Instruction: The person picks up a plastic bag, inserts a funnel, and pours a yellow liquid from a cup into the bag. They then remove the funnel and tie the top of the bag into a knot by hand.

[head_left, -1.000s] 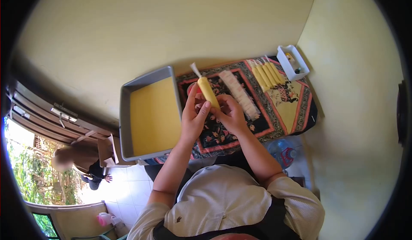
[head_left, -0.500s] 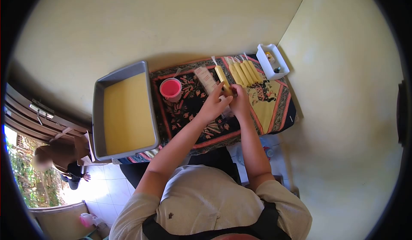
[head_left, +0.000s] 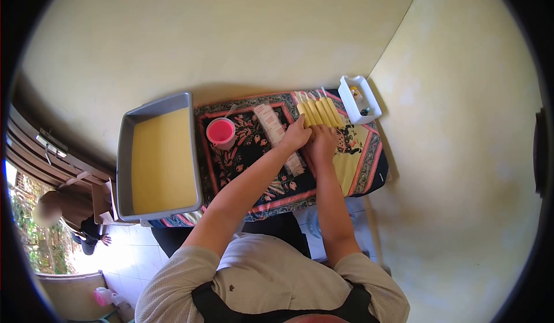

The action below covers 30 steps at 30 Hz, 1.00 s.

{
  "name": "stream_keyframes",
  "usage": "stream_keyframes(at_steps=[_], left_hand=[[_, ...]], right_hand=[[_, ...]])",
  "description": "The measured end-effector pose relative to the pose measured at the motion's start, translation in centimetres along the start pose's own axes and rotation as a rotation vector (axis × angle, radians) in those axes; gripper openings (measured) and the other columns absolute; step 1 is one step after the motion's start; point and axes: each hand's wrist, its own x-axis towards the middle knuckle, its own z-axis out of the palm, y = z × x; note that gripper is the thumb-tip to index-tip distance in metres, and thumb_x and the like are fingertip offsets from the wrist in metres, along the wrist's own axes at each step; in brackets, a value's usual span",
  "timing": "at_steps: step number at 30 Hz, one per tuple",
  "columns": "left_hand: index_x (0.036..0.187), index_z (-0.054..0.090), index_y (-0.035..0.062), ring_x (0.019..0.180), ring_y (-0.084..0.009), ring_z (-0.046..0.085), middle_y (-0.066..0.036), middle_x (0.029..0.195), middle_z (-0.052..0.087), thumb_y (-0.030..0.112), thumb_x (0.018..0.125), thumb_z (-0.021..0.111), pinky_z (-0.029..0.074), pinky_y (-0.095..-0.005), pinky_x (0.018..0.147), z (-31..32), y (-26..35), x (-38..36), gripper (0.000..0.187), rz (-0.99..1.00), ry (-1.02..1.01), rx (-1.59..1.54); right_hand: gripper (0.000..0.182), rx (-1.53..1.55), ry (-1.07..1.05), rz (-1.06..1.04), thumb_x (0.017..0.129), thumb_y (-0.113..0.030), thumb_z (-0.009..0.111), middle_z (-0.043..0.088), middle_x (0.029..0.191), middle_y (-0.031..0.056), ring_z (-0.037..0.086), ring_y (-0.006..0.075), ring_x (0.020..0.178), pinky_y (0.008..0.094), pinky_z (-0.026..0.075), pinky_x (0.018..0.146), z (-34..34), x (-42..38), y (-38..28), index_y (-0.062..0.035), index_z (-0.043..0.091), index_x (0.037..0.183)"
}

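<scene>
Several yellow filled plastic tubes (head_left: 326,111) lie side by side at the back right of the patterned cloth. My left hand (head_left: 296,135) is at the near end of the leftmost tube, its fingers closed on it. Right beside it, my right hand (head_left: 321,143) rests at the near ends of the tubes; its fingers are bent, and what they hold, if anything, is hidden. To the left of my hands lies a strip of printed plastic wrappers (head_left: 270,122). A pink cup (head_left: 221,132) with a handle sticking out stands farther left.
A large grey tray (head_left: 196,167) of yellow liquid stands on the left of the cloth-covered table (head_left: 300,195). At the back right is a white basket (head_left: 369,113) with small items. A person (head_left: 72,210) is at the far left near the doorway.
Both hands have brought the tube down onto the cloth beside the row of other tubes. The wrapper strip is now less covered by my hands. The whole view has shifted slightly.
</scene>
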Motion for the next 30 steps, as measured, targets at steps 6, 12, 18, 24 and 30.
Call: stream_keyframes(at_steps=[6,12,18,24,30], left_hand=[[0.159,0.045,-0.0024,0.131,-0.0499,0.064,-0.038,0.137,0.065,0.018,0.097,0.059,0.051,-0.0511,0.112,0.0,-0.3,1.1,0.067,0.012,-0.020,0.077],[0.157,0.048,-0.0041,0.133,-0.0486,0.063,-0.036,0.139,0.065,0.014,0.095,0.058,0.049,-0.0479,0.114,0.3,-1.0,1.6,0.065,0.089,0.024,0.082],[0.149,0.053,-0.0094,0.132,-0.0487,0.062,-0.036,0.136,0.066,0.011,0.093,0.057,0.049,-0.0483,0.114,0.4,-1.7,1.6,0.060,0.100,0.018,0.035],[0.152,0.052,-0.0092,0.134,-0.0484,0.061,-0.037,0.138,0.065,0.010,0.093,0.055,0.049,-0.0505,0.114,-0.8,0.2,0.1,0.061,0.058,0.019,0.021],[0.155,0.052,-0.0062,0.132,-0.0440,0.064,-0.032,0.142,0.064,0.011,0.095,0.056,0.050,-0.0461,0.113,-2.3,0.3,-1.6,0.063,0.117,-0.002,0.030]], right_hand=[[0.031,0.012,0.016,0.098,0.077,-0.015,0.081,0.069,0.112,0.0063,0.064,0.0343,0.108,0.0491,0.053,0.093,1.1,-0.4,0.7,-0.0140,0.084,0.108],[0.039,0.047,0.046,0.043,0.072,-0.015,0.084,0.069,0.112,0.0093,0.063,0.0356,0.108,0.0485,0.053,0.095,0.9,-0.5,1.0,-0.0135,0.084,0.110],[0.039,0.069,0.051,0.056,0.069,-0.017,0.087,0.069,0.114,0.0097,0.063,0.0368,0.108,0.0489,0.053,0.097,0.4,-0.7,1.1,-0.0125,0.083,0.108],[0.036,0.097,0.052,0.052,0.071,-0.019,0.087,0.070,0.112,0.0113,0.064,0.0377,0.108,0.0498,0.052,0.097,0.4,-0.8,1.3,-0.0102,0.081,0.106],[0.026,0.302,0.237,0.014,0.080,-0.012,0.082,0.071,0.112,0.0140,0.065,0.0386,0.108,0.0493,0.051,0.097,1.3,-0.3,2.9,-0.0070,0.076,0.105]])
